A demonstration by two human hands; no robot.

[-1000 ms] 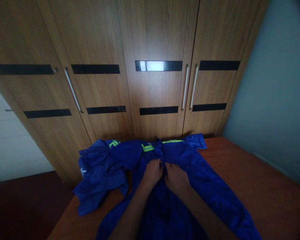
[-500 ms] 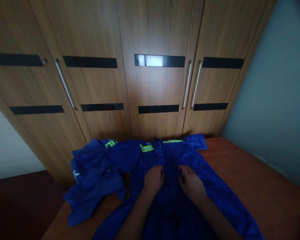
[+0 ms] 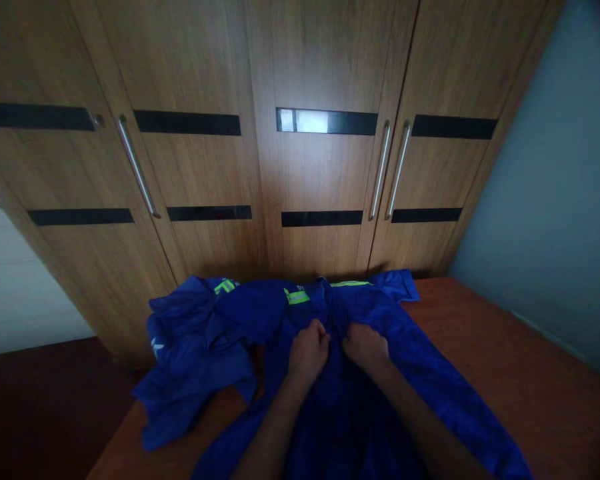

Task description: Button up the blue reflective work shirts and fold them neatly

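Note:
A long blue work garment (image 3: 410, 353) with yellow-green reflective strips lies spread out, its front placket running down the middle. My left hand (image 3: 309, 350) is closed at the left side of that placket, fingers curled onto the fabric. Close by on the right, my right hand (image 3: 366, 347) is also closed, knuckles up, gripping the cloth at the other side of the front. A small gap separates the two hands. Whatever fastener may lie under the fingertips is hidden. Beside it on the left is a crumpled blue garment (image 3: 190, 360) with a white mark and a reflective strip.
The garments lie on a reddish-brown surface (image 3: 510, 373). Right behind it stands a wooden wardrobe (image 3: 320, 173) with metal handles and dark strips. A pale wall (image 3: 545, 220) bounds the right side. Dark floor (image 3: 45, 407) shows at lower left.
My right hand has moved left toward the placket and its fingers have closed onto the cloth. My left hand stays in nearly the same place, fingers curled. The view has shifted slightly.

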